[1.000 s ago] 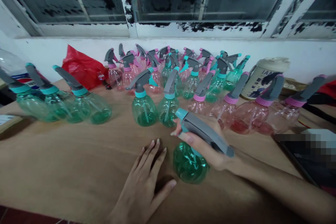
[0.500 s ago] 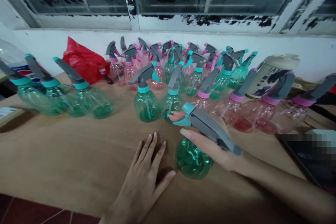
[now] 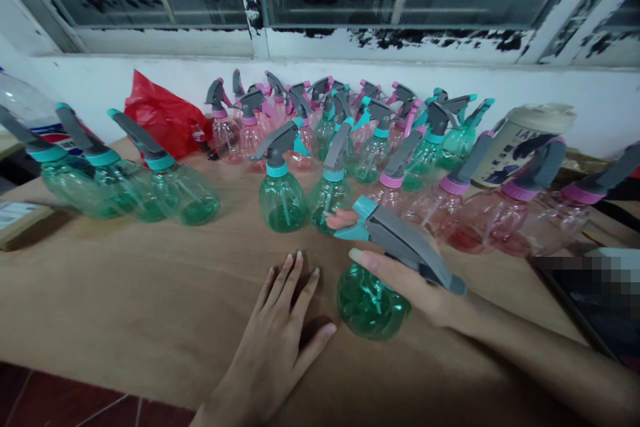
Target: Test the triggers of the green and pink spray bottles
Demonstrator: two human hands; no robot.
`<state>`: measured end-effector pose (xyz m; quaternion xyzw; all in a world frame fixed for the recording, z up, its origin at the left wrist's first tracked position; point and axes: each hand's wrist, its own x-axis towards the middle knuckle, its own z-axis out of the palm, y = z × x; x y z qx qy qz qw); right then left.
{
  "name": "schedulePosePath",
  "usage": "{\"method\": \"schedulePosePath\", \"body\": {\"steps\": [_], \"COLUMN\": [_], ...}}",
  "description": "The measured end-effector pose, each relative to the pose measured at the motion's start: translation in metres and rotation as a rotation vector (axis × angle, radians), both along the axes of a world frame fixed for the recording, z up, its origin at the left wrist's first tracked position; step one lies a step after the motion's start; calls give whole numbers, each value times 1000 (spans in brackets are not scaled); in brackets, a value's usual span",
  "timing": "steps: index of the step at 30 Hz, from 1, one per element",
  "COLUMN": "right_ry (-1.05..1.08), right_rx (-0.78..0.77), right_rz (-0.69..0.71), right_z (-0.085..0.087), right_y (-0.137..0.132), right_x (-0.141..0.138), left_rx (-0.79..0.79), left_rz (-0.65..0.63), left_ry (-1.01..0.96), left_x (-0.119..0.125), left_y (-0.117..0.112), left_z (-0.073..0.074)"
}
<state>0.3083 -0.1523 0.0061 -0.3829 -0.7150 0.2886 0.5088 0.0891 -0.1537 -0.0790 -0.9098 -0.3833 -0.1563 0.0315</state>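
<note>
My right hand [image 3: 415, 280] grips a green spray bottle [image 3: 373, 303] by the neck, below its grey and turquoise trigger head. The bottle is slightly tilted, close to the wooden table [image 3: 150, 300]; I cannot tell whether its base touches. Some of my right fingers show beyond the nozzle, and the palm side is hidden. Flat on the tabletop, left of that bottle, lies my left hand [image 3: 275, 327] with its fingers apart and nothing in it. Just beyond stand two more green spray bottles [image 3: 283, 203], upright, with liquid in the bottom.
Green spray bottles [image 3: 183, 197] stand in a row at left, pink ones [image 3: 505, 213] at right. Many more crowd the wall behind, beside a red plastic bag [image 3: 160, 117]. A printed cream cup [image 3: 523, 143] is at back right, and a dark flat object [image 3: 585, 300] at the right edge.
The whole view has shifted slightly, moving the scene a little to the right. Both hands and the held spray bottle keep nearly the same position.
</note>
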Motion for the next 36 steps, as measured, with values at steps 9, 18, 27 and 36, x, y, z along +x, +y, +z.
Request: {"method": "schedulePosePath", "body": {"steps": [9, 18, 27, 36], "right_ry": [-6, -23, -41, -39], "right_rx": [-3, -2, 32, 68], "right_rz": [22, 29, -16, -8], "right_z": [-1, 3, 6, 5], "right_y": [1, 3, 4, 3], "right_x": [1, 2, -2, -2], "left_rx": [-2, 5, 78, 86], "left_rz": [31, 29, 24, 22], "left_ry": [-12, 13, -64, -59], "left_x": [5, 5, 2, 4], "left_y": [1, -1, 2, 2], "left_z": [1, 2, -7, -6]}}
